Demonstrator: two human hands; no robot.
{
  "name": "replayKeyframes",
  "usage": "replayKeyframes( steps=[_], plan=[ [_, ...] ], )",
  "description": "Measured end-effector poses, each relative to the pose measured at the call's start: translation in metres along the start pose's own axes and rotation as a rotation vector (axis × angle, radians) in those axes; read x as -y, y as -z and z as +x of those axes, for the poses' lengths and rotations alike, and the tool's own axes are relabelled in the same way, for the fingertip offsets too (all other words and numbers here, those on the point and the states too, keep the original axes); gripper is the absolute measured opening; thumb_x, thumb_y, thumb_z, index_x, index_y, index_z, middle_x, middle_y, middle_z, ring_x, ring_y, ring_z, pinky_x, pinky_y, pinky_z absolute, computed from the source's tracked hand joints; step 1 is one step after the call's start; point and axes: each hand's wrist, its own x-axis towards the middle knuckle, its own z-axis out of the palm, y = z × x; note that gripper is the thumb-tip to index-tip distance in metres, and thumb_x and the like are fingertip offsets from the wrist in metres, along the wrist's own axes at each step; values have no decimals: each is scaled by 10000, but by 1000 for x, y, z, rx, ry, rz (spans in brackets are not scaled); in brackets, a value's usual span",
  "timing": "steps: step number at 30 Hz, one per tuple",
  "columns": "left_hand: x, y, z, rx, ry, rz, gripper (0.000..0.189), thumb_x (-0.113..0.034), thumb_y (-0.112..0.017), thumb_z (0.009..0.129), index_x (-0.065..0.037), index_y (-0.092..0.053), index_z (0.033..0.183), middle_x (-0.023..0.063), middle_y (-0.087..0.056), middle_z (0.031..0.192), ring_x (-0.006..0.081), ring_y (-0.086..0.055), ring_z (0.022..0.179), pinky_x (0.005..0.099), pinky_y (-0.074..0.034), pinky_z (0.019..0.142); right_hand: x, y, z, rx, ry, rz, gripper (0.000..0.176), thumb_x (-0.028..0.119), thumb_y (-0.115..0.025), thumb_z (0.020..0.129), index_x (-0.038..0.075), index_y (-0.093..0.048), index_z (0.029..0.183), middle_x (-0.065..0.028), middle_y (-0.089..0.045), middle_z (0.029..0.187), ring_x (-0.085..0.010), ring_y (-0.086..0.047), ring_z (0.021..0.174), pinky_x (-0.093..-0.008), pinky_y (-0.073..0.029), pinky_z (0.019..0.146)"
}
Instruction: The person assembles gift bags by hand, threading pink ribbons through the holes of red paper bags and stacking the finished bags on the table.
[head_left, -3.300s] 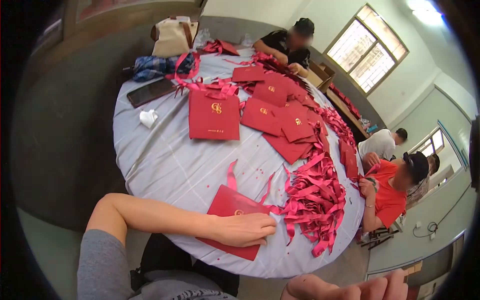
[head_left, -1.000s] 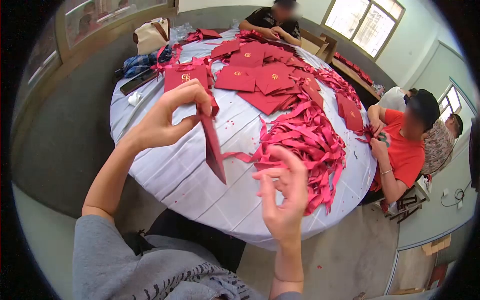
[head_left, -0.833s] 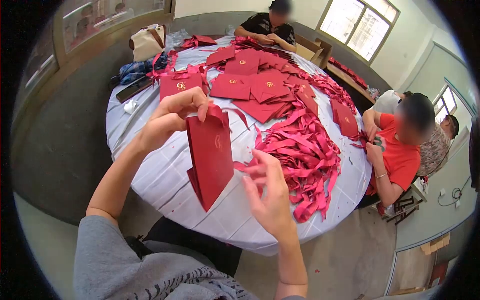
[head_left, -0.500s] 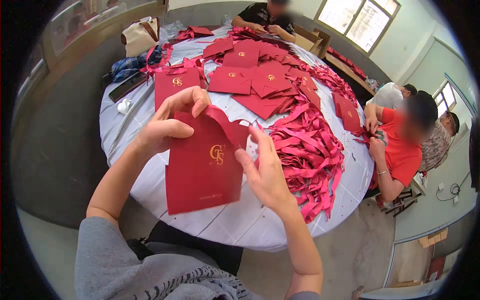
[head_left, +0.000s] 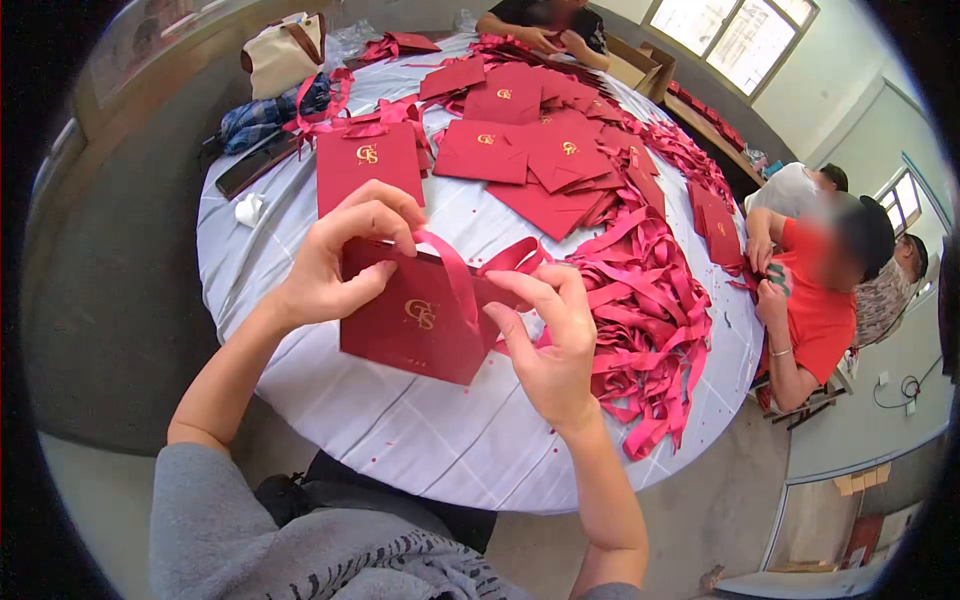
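Observation:
A red paper bag (head_left: 405, 325) with a gold emblem is held up over the near part of the table, its top edge tilted toward the camera. My left hand (head_left: 345, 255) pinches the bag's upper left corner between thumb and fingers. At the upper right corner, my right hand (head_left: 550, 335) has thumb and fingers closed on the bag. A pink ribbon (head_left: 452, 280) loops over the bag's top between both hands. Behind my left hand lies another red bag (head_left: 368, 165). A heap of pink ribbons (head_left: 645, 320) lies right of my right hand.
Stacked red bags (head_left: 570, 150) cover the middle of the white-covered table (head_left: 400, 430). A white bag (head_left: 285, 60), an umbrella (head_left: 270, 115) and a dark phone (head_left: 255, 168) lie at left. One person in red (head_left: 815, 300) works at right, another at the far edge.
The held bag has tipped, so its front looks shorter and its top edge shows. The ribbon loop now stands out above it. My right hand has moved slightly right and down.

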Motion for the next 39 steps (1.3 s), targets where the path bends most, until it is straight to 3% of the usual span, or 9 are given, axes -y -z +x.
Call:
replayKeyframes(
  steps=[10, 15, 21, 26, 30, 33, 36, 37, 39],
  plan=[
    [-8, 0, -18, -129, -330, 797, 334, 49, -673, 659, -63, -601, 965, 107, -531, 961, 315, -489, 931, 397, -423, 818, 21, -6, -3, 76, 27, -226, 439, 23, -724, 703, 73, -611, 1124, -131, -492, 1001, -274, -519, 871, -366, -446, 738],
    [-20, -3, -26, -100, -299, 708, 291, 55, -632, 686, -42, -568, 953, 101, -544, 961, 315, -486, 920, 389, -416, 819, 54, -20, 10, 141, 130, -508, 717, 198, -783, 679, 120, -462, 1315, -122, -491, 1119, -285, -475, 1023, -400, -379, 869],
    [-24, -2, -39, -120, -334, 662, 256, 11, -650, 733, -47, -579, 971, 79, -615, 897, 300, -509, 899, 363, -416, 818, 61, -31, 31, 316, 175, -351, 421, 154, -645, 779, 90, -541, 1182, -97, -563, 937, -275, -538, 881, -385, -419, 783],
    [-30, 2, -43, -54, -348, 654, 282, 15, -646, 729, -42, -586, 999, 79, -596, 863, 295, -513, 881, 368, -422, 803, 69, -19, 57, 352, -4, -136, 156, 79, -574, 813, 14, -647, 935, -190, -641, 812, -336, -634, 750, -394, -497, 661],
    [-38, 2, -46, 14, -344, 778, 303, 41, -651, 698, -39, -608, 987, 85, -585, 851, 300, -500, 907, 376, -423, 807, 46, -22, 95, 453, -198, 97, 199, 127, -595, 823, -49, -655, 893, -123, -650, 692, -169, -638, 603, -292, -505, 568],
    [-43, 2, -46, 29, -336, 852, 310, 44, -659, 679, -51, -606, 970, 74, -608, 858, 295, -510, 924, 383, -431, 799, 19, -37, 109, 554, -399, 41, 333, 241, -686, 773, -32, -648, 959, -139, -675, 798, -202, -667, 663, -305, -529, 614],
    [-41, 3, -40, 62, -326, 897, 258, 51, -645, 684, -50, -596, 916, 73, -621, 847, 288, -530, 904, 376, -424, 808, -26, -33, 105, 332, 17, -306, 315, 226, -661, 839, -15, -632, 1039, -56, -651, 872, -104, -609, 771, -231, -485, 675],
    [-40, 2, -38, 43, -329, 899, 250, 46, -639, 699, -46, -600, 927, 78, -622, 855, 293, -528, 909, 373, -422, 806, -19, -26, 107, 270, -74, -482, 388, 313, -710, 751, -4, -652, 966, -160, -673, 837, -255, -653, 772, -341, -503, 692],
    [-40, 5, -29, 69, -338, 958, 245, 18, -647, 699, -49, -610, 932, 69, -614, 831, 283, -521, 878, 361, -441, 766, 11, 15, 84, 221, -248, -248, 265, 219, -663, 831, 27, -654, 1014, -123, -659, 898, -171, -611, 802, -265, -482, 722]
  ],
)
